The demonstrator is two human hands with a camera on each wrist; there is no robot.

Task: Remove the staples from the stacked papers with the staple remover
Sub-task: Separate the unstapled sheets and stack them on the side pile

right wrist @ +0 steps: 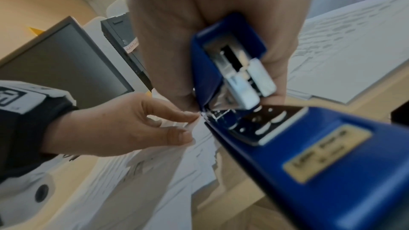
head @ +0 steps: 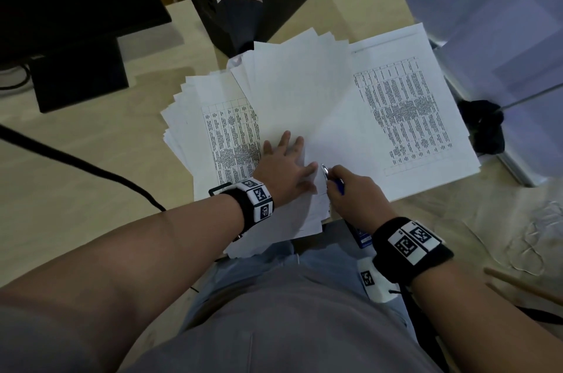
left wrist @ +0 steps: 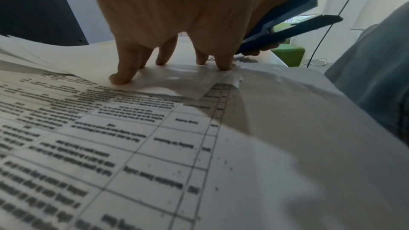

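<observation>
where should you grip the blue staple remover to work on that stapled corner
Grip the staple remover round its blue body, behind the metal tip, from the right side, as the right hand does. Its tip points left at the paper corner, which the left hand presses flat from the other side.

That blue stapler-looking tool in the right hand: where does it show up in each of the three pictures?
Head view: blue staple remover low centre, mostly hidden in the right hand.
Left wrist view: upper right, dark blue, behind the left hand's fingers.
Right wrist view: fills the centre and lower right.
Shared landmark: the paper corner the left hand presses.
</observation>
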